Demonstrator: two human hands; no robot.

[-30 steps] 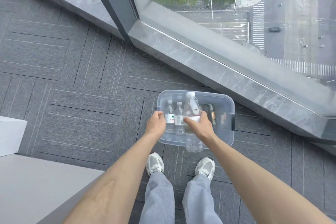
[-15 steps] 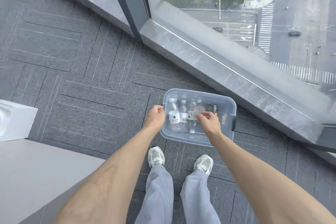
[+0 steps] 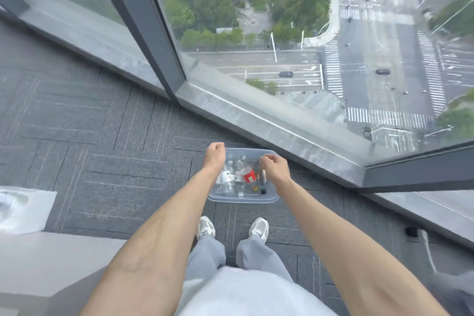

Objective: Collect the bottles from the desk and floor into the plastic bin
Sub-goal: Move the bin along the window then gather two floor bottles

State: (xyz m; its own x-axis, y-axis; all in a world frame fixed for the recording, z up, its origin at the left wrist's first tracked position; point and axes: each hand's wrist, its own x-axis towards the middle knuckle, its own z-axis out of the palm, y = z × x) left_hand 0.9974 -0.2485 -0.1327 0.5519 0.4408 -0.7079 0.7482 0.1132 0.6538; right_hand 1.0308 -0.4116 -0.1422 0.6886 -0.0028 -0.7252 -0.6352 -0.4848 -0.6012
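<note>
The clear plastic bin (image 3: 243,197) sits on the grey carpet just ahead of my shoes. Inside it are several clear bottles (image 3: 227,177), one with a red label (image 3: 249,175), and a dark item (image 3: 263,183) at the right side. My left hand (image 3: 215,155) hovers over the bin's far left corner, curled into a fist with nothing in it. Over the far right rim, my right hand (image 3: 275,168) has its fingers curled and nothing visible in them. Whether either hand touches the rim is unclear.
A grey desk corner (image 3: 51,264) fills the lower left, with a white box (image 3: 24,209) at its far edge. A stone window ledge (image 3: 282,131) and floor-to-ceiling glass run behind the bin. A black floor socket with a cable (image 3: 412,232) lies at the right.
My right hand has let go of the clear bottle, which now lies in the bin. My view has risen, so bin and shoes look smaller. Both hands have moved up to the bin's far corners.
</note>
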